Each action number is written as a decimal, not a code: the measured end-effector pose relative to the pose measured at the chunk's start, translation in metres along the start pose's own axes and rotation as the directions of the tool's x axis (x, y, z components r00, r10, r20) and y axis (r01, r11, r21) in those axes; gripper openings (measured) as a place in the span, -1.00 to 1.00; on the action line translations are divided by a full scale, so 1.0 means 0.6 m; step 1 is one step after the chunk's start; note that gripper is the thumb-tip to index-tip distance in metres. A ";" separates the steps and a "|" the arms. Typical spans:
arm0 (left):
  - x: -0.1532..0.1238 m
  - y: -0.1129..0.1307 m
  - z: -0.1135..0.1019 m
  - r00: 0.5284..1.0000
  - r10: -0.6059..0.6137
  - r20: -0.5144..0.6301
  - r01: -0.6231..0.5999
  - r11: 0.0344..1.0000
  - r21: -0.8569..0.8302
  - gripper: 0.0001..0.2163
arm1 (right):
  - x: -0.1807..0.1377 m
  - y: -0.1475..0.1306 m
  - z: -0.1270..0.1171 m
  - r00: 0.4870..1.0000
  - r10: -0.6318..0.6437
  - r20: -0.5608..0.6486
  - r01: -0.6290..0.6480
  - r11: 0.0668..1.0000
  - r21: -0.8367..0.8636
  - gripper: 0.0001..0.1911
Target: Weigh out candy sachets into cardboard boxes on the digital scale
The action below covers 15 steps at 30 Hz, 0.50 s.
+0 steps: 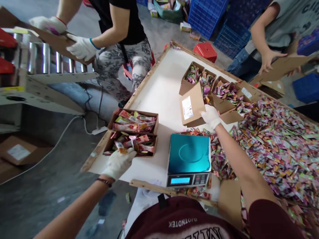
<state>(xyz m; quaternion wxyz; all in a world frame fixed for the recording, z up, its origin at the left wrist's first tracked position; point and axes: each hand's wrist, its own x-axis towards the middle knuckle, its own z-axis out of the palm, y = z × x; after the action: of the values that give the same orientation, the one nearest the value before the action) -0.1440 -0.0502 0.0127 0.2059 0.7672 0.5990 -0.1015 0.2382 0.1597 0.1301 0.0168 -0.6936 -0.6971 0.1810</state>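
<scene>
Left grip (pixel 119 163), gloved, rests on the near rim of the full box (pixel 132 146) at the counter (pixel 159 89) edge. Cannot tell whether it is clenched. Right grip (pixel 211 117) is clamped on the lower corner of the tilted labelled box (pixel 190 108), just beyond the scale (pixel 188 153). Probably thin card: light, bendy, and the loose packets would shift. Walls look a safer hold than flaps.

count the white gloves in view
4: one on the left hand by the near boxes, one on the right hand holding a box, two on the co-worker's hands top left. None seem hidden.
</scene>
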 end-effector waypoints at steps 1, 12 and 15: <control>0.009 -0.001 -0.005 1.000 0.002 0.003 -0.002 1.000 0.013 -0.67 | -0.036 0.011 -0.022 0.997 -0.073 -0.021 0.073 0.997 0.019 -0.64; -0.018 0.036 -0.005 0.999 0.016 0.032 -0.020 0.994 0.108 -0.65 | -0.395 0.093 0.022 0.892 -0.423 0.157 0.449 0.868 -0.210 -0.72; -0.073 0.062 0.020 0.992 0.039 0.119 -0.049 0.995 0.083 -0.67 | -0.420 0.094 0.075 0.894 -0.397 0.207 0.436 0.877 -0.204 -0.72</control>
<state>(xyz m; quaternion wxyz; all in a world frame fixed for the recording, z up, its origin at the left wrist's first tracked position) -0.1187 -0.1010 0.0270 0.2097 0.7812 0.5638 -0.1672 0.2895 -0.0975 0.1297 -0.0859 -0.5069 -0.8461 0.1405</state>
